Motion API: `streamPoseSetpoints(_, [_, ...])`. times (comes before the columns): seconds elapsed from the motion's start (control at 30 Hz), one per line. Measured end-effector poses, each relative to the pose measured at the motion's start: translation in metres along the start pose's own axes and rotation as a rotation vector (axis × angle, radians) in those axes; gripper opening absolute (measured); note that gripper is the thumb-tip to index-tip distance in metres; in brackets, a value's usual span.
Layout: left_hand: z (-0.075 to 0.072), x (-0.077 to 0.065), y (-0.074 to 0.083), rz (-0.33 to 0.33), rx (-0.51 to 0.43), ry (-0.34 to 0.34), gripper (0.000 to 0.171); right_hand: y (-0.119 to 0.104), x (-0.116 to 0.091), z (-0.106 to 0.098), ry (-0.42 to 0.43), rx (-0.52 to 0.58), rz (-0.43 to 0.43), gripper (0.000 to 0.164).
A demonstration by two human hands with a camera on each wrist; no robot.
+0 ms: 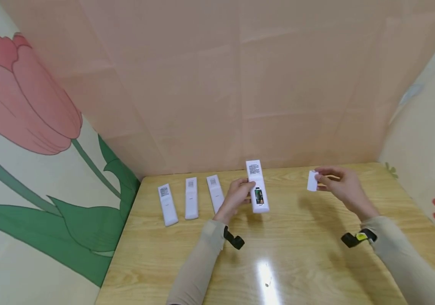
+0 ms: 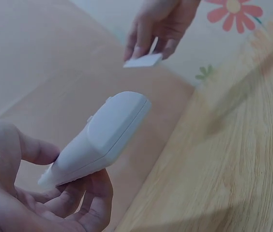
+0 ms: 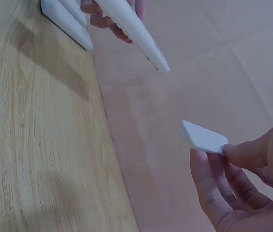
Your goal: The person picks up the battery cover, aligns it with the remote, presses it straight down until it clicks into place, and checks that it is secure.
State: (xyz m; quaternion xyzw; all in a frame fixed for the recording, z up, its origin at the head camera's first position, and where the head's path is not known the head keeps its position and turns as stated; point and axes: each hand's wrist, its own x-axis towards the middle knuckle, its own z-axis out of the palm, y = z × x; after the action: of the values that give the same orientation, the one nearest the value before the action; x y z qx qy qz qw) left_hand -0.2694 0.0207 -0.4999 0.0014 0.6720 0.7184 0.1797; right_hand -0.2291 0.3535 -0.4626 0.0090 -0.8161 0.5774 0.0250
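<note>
My left hand (image 1: 236, 195) grips a white remote control (image 1: 253, 173) by its side, lifted above the table with its back towards the head camera. The battery compartment (image 1: 259, 196) in its lower half is uncovered, and a dark, greenish battery shows inside. Off to the right, my right hand (image 1: 341, 186) pinches a small white battery cover (image 1: 311, 181) between thumb and fingers, also above the table. In the right wrist view the cover (image 3: 204, 137) looks thin and flat. A gap separates it from the remote control (image 2: 110, 130), as the left wrist view also shows.
Three more white remote controls (image 1: 168, 205), (image 1: 191, 198), (image 1: 215, 192) lie face down in a row at the table's left. The wooden table (image 1: 297, 250) ends against a pinkish backdrop (image 1: 202, 106). Painted walls stand at both sides.
</note>
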Motion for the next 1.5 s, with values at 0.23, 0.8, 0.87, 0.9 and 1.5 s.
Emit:
streamPoseSetpoints(0.23, [0.002, -0.004, 0.001, -0.023, -0.012, -0.013, 0.041, -0.001, -0.003, 0.017, -0.037, -0.003, 0.002, 0.041])
streamPoseSetpoints(0.8, [0.007, -0.004, -0.009, -0.03, -0.022, -0.011, 0.041, -0.016, -0.004, 0.04, -0.085, 0.031, -0.016, 0.042])
streamPoseSetpoints(0.87, [0.007, -0.003, -0.006, -0.027, -0.025, -0.008, 0.041, -0.018, -0.003, 0.044, -0.087, 0.03, -0.018, 0.043])
streamPoseSetpoints(0.9, [0.006, -0.003, -0.005, -0.024, -0.022, -0.007, 0.042, -0.019, -0.002, 0.045, -0.089, 0.031, -0.018, 0.044])
streamPoseSetpoints(1.5, [0.004, -0.001, 0.0, -0.011, -0.005, -0.018, 0.039, -0.039, -0.001, 0.07, -0.092, 0.022, -0.009, 0.038])
